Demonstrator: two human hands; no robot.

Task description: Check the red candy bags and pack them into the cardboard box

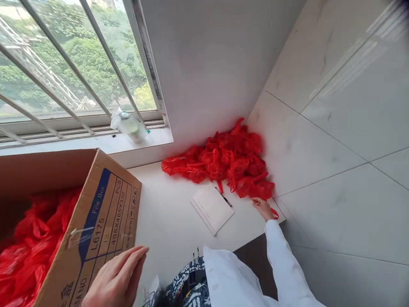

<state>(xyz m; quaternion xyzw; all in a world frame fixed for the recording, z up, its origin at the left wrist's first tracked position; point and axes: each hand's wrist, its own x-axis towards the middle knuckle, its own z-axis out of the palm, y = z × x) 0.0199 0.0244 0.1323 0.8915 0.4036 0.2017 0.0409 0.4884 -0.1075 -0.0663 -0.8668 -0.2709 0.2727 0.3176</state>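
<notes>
- The left hand [116, 277] lies flat, fingers together, against the side of the cardboard box [105, 221], which holds red bags [28, 247].
- The right hand [263, 209], in a white sleeve [284, 260], reaches the edge of the red bag pile [226, 160] on the table [169, 226]; I cannot tell its grip.
- A notepad [212, 208] and pen [223, 197] lie just beside the pile.

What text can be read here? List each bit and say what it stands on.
All of it is printed on the side of the cardboard box:
"File Box"
"L6175"
"495X485X330"
"PCS"
"NO", cut off beside the left hand.
The small handling symbols near the box's edge are too small to read.
The white notebook shows no readable text.
</notes>
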